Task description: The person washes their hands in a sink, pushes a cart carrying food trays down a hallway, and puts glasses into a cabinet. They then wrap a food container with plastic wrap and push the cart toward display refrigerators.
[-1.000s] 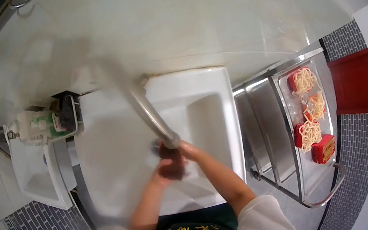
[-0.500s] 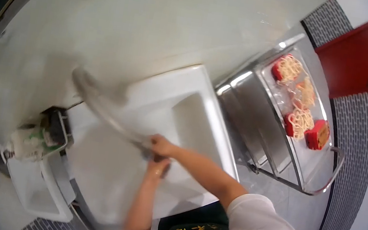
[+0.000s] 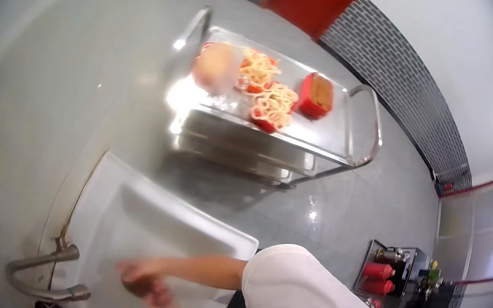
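Both of my hands are over the white sink [image 3: 186, 209], low in the view and blurred by motion. My right hand [image 3: 146, 269] curls over a small brownish, roundish object [image 3: 137, 285] whose kind I cannot make out. Just below it, my left hand [image 3: 160, 298] is pressed close against the same object, its fingers partly hidden. A curved metal faucet [image 3: 25, 270] stands at the sink's left edge, with its spout end apart from my hands.
Beyond the sink stands a metal cart [image 3: 244, 126]. On it are red containers with pale noodle-like strands [image 3: 277, 102], a red box with a brown top [image 3: 317, 95] and a blurred beige round thing [image 3: 216, 67]. Red flasks [image 3: 378, 271] stand farther right.
My view has swung right, showing more of the cart and floor. My hands were at the faucet's spout end; now they are apart from it, together around the brownish object.
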A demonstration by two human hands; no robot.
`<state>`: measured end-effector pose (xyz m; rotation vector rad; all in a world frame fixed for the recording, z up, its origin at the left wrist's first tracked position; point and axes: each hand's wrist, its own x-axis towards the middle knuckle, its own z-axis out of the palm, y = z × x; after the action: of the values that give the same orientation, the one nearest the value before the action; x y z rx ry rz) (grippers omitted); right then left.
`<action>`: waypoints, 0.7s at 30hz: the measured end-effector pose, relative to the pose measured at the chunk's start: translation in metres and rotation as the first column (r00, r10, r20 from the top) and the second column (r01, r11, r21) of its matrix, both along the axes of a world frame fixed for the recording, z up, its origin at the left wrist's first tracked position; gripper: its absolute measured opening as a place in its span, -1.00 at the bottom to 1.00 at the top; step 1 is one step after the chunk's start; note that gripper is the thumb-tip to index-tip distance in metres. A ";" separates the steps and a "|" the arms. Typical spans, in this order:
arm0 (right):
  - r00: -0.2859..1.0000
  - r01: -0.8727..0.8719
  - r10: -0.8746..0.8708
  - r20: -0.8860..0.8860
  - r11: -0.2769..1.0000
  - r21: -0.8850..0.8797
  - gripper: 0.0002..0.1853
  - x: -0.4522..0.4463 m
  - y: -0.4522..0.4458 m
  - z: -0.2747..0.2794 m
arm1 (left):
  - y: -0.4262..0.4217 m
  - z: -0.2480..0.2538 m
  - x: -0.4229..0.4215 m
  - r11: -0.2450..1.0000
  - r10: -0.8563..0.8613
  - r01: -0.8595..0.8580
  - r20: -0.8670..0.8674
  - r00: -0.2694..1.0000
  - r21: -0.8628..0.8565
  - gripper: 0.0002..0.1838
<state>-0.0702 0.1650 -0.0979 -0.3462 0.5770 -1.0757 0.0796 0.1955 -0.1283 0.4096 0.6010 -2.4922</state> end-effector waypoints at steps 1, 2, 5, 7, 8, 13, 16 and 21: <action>0.989 -0.082 0.074 0.126 0.995 0.058 -0.36 -0.008 0.015 0.028 | 0.006 0.012 -0.010 0.987 0.096 -0.082 -0.096 0.991 0.140 -0.63; 0.944 0.011 -0.032 0.329 0.998 0.065 -0.29 0.015 0.017 0.004 | 0.013 0.026 -0.020 0.948 0.199 -0.143 -0.180 0.963 0.285 -0.64; 0.982 -0.073 0.095 0.161 0.988 -0.136 -0.43 0.005 0.010 0.045 | 0.017 0.060 -0.027 0.961 0.194 -0.136 -0.238 0.952 0.241 -0.49; 0.980 -0.198 0.200 0.005 0.974 -0.111 -0.45 0.002 -0.004 0.058 | 0.004 0.103 -0.020 0.998 -0.049 0.049 -0.011 0.999 0.026 -0.60; 0.976 -0.154 0.082 -0.201 0.915 -0.372 -0.46 0.017 -0.016 0.045 | 0.000 0.121 -0.016 0.985 -0.148 0.157 0.121 0.982 -0.066 -0.66; 0.891 -0.329 0.124 -0.436 0.838 -0.434 -0.52 0.042 -0.029 0.030 | -0.014 0.124 -0.011 0.858 -0.337 0.481 0.510 0.792 -0.179 -0.78; 0.789 -0.166 -0.261 -0.556 0.781 -0.603 -0.63 0.084 -0.041 -0.025 | -0.015 0.110 -0.008 0.805 -0.394 0.586 0.655 0.645 -0.093 -0.82; 0.364 -0.314 -0.596 -0.716 0.645 -0.696 -0.79 0.092 -0.038 -0.045 | -0.007 0.101 -0.036 0.744 -0.370 0.655 0.735 0.568 -0.132 -0.82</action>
<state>0.0223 0.1269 -0.1424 -1.8425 1.1894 -1.2137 0.0440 0.1888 -0.0271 1.4278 -0.4017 -2.6144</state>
